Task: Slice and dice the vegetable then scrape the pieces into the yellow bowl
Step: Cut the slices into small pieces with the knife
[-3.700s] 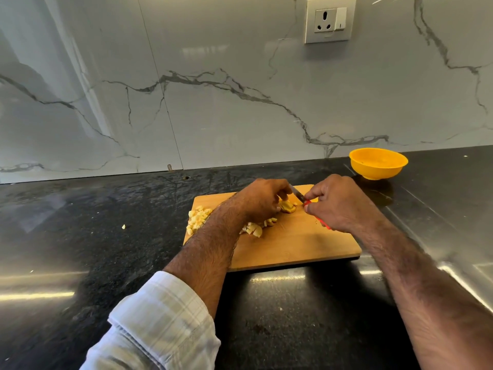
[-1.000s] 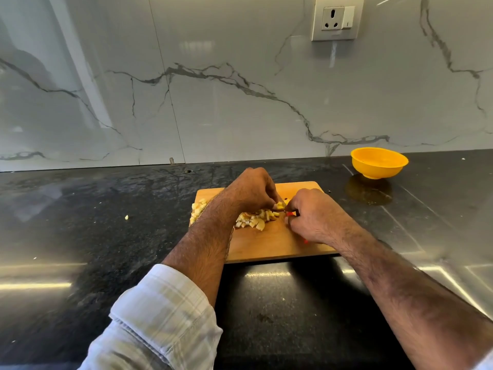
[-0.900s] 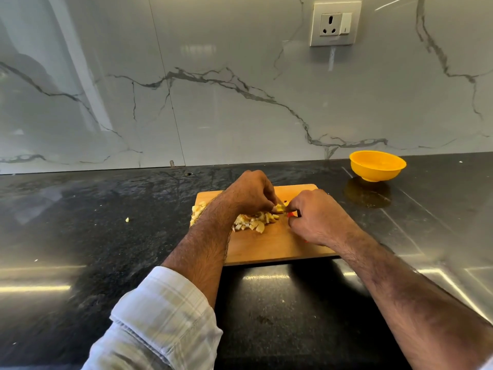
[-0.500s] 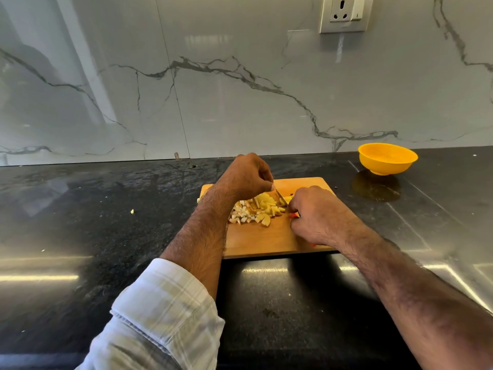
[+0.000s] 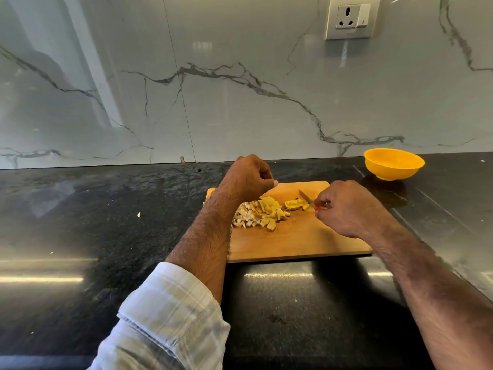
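A heap of pale yellow diced vegetable pieces (image 5: 260,213) lies on the wooden cutting board (image 5: 298,241). A smaller cluster of cut pieces (image 5: 294,204) sits just right of the heap, next to the blade of a small knife (image 5: 306,197) with a red handle. My right hand (image 5: 346,208) grips that knife, its tip pointing away toward the wall. My left hand (image 5: 249,177) hovers above the heap with curled fingers and holds nothing that I can see. The yellow bowl (image 5: 393,164) stands empty at the back right.
The board lies on a black stone counter (image 5: 106,236) backed by a marble wall with a power socket (image 5: 349,18). One stray vegetable bit (image 5: 138,214) lies on the counter left of the board.
My left hand has lifted off the vegetable pieces and now hangs above the heap. The knife blade has come clear of the pieces. The two earlier piles now form one heap.
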Demonstrator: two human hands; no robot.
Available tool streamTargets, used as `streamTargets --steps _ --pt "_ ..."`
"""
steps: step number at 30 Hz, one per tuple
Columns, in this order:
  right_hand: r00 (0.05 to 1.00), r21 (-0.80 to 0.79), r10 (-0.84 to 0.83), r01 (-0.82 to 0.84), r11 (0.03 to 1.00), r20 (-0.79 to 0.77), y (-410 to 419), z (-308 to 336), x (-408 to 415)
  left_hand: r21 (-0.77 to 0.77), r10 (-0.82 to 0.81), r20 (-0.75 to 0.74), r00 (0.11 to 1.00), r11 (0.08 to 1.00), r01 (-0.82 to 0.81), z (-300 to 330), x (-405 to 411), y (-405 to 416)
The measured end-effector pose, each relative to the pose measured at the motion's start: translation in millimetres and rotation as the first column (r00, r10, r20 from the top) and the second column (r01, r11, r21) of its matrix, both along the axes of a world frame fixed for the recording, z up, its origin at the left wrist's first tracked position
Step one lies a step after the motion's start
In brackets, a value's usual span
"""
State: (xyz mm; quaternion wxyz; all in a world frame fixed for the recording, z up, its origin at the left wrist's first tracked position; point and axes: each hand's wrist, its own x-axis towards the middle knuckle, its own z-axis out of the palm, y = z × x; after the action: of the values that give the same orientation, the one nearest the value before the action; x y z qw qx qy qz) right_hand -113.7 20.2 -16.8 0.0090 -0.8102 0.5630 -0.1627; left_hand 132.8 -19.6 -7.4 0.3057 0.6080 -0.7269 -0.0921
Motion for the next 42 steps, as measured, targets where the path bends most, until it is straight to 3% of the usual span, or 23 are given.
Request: streamTargets --steps 9,17,22,26,31,42 --pt "0.983 0.036 0.095 -0.09 0.995 -0.155 12.2 -10.5 31.9 -0.031 0.047 -0.015 0.999 0.998 -0.048 1.1 5.8 0.2" --pt "0.969 0.079 0.174 -0.163 0.983 -0.174 13.6 -5.7 31.0 -0.014 0.047 0.001 0.999 0.999 -0.047 0.4 3.9 1.4" --pt "0.993 -0.147 0.12 -0.119 0.982 -0.004 10.3 -4.9 16.8 -0.008 0.058 -0.013 0.998 0.998 -0.058 -0.1 3.6 0.8" --pt "0.99 -0.035 0.136 -0.137 0.99 -0.045 7.7 -6.7 14.6 -0.012 0.058 -0.011 0.998 0.998 -0.058 0.4 5.2 0.6" --pt "0.989 -0.102 0.137 -0.132 0.986 0.052 3.4 -3.9 11.4 -0.012 0.057 0.001 0.998 0.998 -0.057 -0.8 4.3 0.2" --pt "0.978 -0.081 0.162 -0.153 0.985 0.129 6.9 -1.4 14.0 0.038 0.0 0.072 0.997 0.999 -0.003 -4.8 -17.8 1.9"
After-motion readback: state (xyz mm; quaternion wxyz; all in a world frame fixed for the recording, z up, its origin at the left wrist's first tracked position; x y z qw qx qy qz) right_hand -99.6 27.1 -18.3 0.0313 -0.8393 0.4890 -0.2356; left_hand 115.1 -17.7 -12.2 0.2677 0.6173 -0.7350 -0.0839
